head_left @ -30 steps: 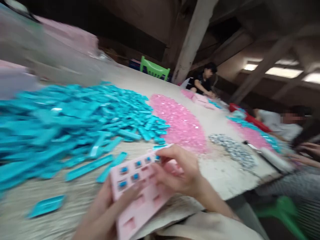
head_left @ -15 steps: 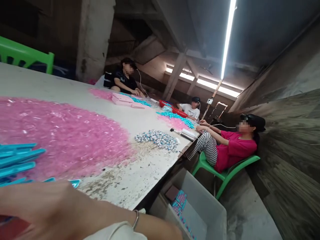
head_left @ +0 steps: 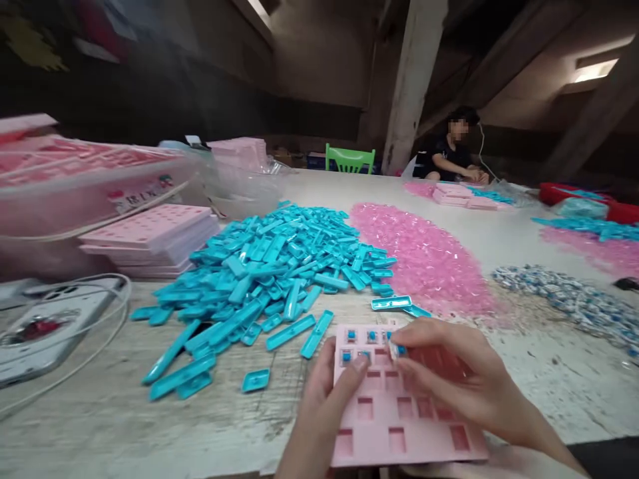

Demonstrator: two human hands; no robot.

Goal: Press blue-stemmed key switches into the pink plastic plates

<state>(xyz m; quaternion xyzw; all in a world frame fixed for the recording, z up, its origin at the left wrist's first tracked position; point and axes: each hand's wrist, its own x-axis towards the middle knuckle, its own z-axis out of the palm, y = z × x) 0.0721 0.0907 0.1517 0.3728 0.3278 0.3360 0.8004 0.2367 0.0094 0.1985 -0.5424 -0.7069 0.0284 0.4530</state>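
Near the table's front edge, my left hand [head_left: 327, 392] grips a pink plate [head_left: 379, 436] by its left side, thumb on top and fingers underneath. Square holes cover the plate. Small keyboard switches [head_left: 372, 336] with blue centres sit in several holes at its far left corner; my left thumb rests by one of them. Between the thumb and forefinger of my right hand [head_left: 464, 376] is another small switch [head_left: 398, 348], held over the plate's far row. My right hand hides part of the plate's right half. Just beyond lie long turquoise keycaps [head_left: 392, 303].
Past the plate are heaps of turquoise keycaps [head_left: 279, 259], pink translucent pieces [head_left: 419, 259] and loose switches [head_left: 564, 293]. Stacked pink plates [head_left: 150, 233], a full tub [head_left: 100, 193] and a phone [head_left: 60, 326] with a cable stand left. A co-worker [head_left: 452, 150] sits across the table.
My view has swung left and down from the co-workers on the right to the table before me. Both hands now show at the pink plate; earlier only one blurred hand was visible.
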